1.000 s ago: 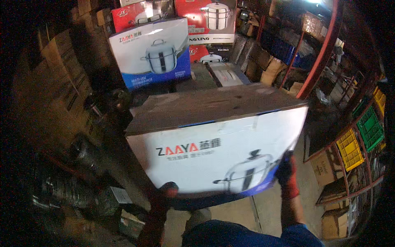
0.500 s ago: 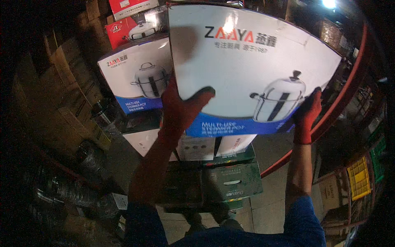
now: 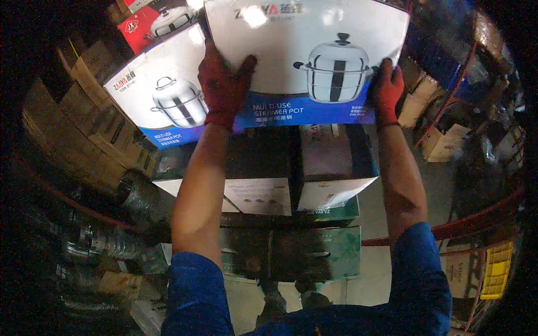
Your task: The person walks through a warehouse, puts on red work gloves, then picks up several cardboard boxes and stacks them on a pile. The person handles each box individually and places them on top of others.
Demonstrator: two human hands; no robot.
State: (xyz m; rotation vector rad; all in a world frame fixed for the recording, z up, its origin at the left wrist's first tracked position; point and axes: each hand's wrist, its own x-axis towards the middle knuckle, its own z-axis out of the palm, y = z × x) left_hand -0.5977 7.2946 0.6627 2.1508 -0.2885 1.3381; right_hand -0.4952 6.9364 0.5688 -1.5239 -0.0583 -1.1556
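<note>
Between my two gloved hands is a large white and blue steamer pot box (image 3: 269, 61), printed with a silver lidded pot. My left hand (image 3: 224, 84), in a red glove, presses its left side with the thumb lying across the front. On the opposite edge my right hand (image 3: 388, 92), also red-gloved, grips the side. A matching steamer pot box (image 3: 151, 95) stands just to the left, angled. Under the held box are dark-topped cartons (image 3: 336, 157) with white sides; whether it rests on them cannot be told.
Green cartons (image 3: 316, 252) are stacked low before my feet. A red box (image 3: 157, 25) sits far left. Brown cartons (image 3: 106, 117) line the left side, above wrapped metal pots (image 3: 92, 241). A yellow crate (image 3: 497, 271) and an opened brown carton (image 3: 445, 143) are on the right.
The held steamer pot box has moved away from me and to the left, close against the matching box. My arms are stretched further out, and my view has shifted.
</note>
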